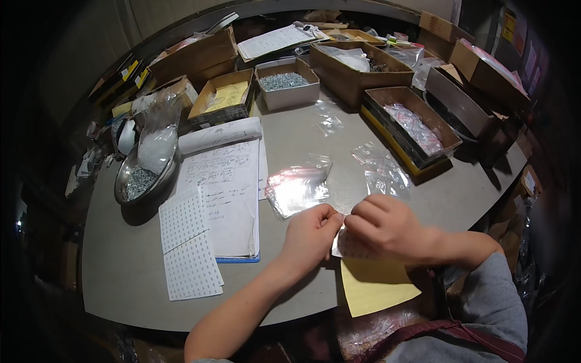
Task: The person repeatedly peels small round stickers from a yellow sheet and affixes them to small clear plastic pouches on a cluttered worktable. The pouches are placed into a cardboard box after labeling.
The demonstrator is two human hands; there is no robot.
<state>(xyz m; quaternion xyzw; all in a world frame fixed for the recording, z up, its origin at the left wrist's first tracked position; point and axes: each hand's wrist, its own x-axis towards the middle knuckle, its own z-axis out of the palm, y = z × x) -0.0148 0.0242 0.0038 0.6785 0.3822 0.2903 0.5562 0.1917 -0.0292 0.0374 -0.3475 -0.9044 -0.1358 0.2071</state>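
Near the front edge of the table, my left hand (311,236) and my right hand (384,227) meet with fingertips pinched together. Both are closed on a small sheet of stickers (350,244), white with printed rows, mostly covered by the right fingers. From below it, yellow paper (378,287) hangs past the table edge; whether the two are joined I cannot tell. Just beyond my left hand lies a pile of clear zip bags (299,187) with red strips. More small clear bags (382,172), with small pieces visible, are spread beyond my right hand.
Printed sticker sheets (190,242) overlap a pad of handwritten pages (227,193) on the left. Beside it stands a metal bowl (142,181) of small metal parts. Along the back are a white box (287,97) and a box of zip bags (417,130). More bags (378,330) lie below the edge.
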